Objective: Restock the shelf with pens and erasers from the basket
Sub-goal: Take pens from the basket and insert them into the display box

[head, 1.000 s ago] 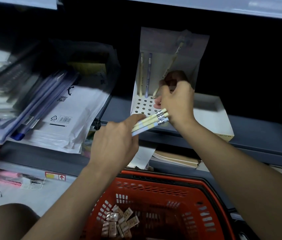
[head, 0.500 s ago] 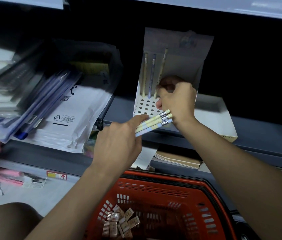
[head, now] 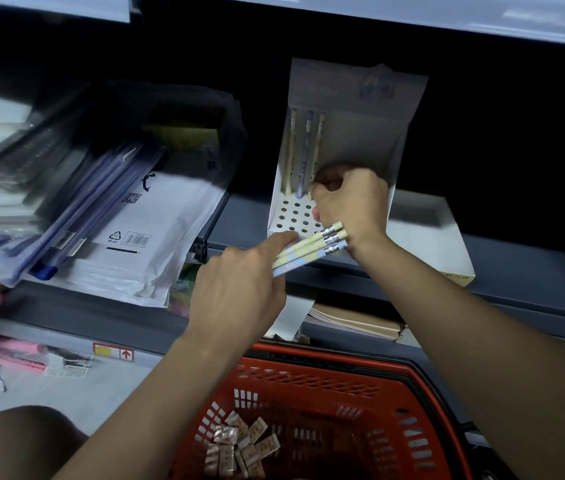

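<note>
A white cardboard display box (head: 360, 98) with a perforated base (head: 291, 216) stands on the dark shelf (head: 516, 271). Three pens (head: 307, 150) stand upright in its back row of holes. My right hand (head: 354, 202) is inside the box, fingers curled at the bottom of the rightmost standing pen (head: 319, 143). My left hand (head: 236, 289) grips a bundle of three pastel pens (head: 312, 245) just in front of the box, their silver-banded ends pointing right. Below, a red basket (head: 326, 368) holds several wrapped erasers (head: 239, 445).
A leaning pile of plastic folders and white envelopes (head: 118, 230) fills the shelf to the left. A low white open box (head: 430, 237) sits right of the display. Notebooks (head: 354, 320) lie on the lower shelf, pink packets (head: 14, 351) at far left. An upper shelf (head: 412, 15) overhangs.
The third pen went from tilted to upright in the box's back row. My right hand slid down to its base. My left hand kept its bundle almost still.
</note>
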Demonstrator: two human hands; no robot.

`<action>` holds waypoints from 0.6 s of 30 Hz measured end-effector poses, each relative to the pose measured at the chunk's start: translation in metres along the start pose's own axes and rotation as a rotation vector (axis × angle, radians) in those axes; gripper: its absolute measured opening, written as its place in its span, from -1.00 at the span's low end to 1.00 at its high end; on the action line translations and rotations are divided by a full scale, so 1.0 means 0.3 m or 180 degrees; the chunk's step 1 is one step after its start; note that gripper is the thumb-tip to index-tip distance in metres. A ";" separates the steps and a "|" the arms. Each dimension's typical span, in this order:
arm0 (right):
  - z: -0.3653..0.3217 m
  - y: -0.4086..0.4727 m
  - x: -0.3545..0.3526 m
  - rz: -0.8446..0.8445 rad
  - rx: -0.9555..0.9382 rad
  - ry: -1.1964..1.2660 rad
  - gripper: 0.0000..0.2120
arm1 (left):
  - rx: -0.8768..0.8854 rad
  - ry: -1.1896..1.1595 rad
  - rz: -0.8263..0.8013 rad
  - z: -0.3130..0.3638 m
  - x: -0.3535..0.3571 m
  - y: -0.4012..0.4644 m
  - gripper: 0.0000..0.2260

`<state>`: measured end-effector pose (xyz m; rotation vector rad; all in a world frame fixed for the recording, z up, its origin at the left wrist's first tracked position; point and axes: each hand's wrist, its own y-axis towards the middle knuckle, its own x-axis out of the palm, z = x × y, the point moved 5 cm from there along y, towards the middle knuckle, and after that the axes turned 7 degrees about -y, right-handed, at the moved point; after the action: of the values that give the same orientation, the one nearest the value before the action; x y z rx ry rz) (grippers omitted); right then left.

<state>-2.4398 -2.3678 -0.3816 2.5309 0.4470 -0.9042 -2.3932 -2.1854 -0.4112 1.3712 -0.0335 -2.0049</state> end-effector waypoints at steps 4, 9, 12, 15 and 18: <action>0.008 0.007 0.005 -0.0017 -0.0015 -0.0023 -0.88 | 0.0019 -0.0005 0.0012 0.000 0.001 0.001 -0.51; 0.009 0.009 -0.005 0.0062 -0.0098 -0.0118 -0.86 | 0.0038 -0.0118 0.0060 0.001 -0.008 0.000 -0.52; -0.005 -0.005 -0.020 0.0268 -0.0253 -0.0247 -0.84 | 0.0081 -0.0171 0.0138 0.000 -0.011 -0.002 -0.54; -0.016 -0.023 -0.036 0.0399 -0.0387 -0.0227 -0.85 | 0.0114 -0.0191 0.0269 0.003 -0.018 -0.007 -0.58; -0.014 -0.038 -0.043 0.0361 -0.0554 0.0020 -0.89 | -0.0037 -0.0451 0.0372 -0.002 -0.034 -0.006 -0.71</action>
<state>-2.4521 -2.3581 -0.3733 2.3752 0.3633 -0.7802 -2.3916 -2.1783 -0.4038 1.1901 -0.1623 -1.9970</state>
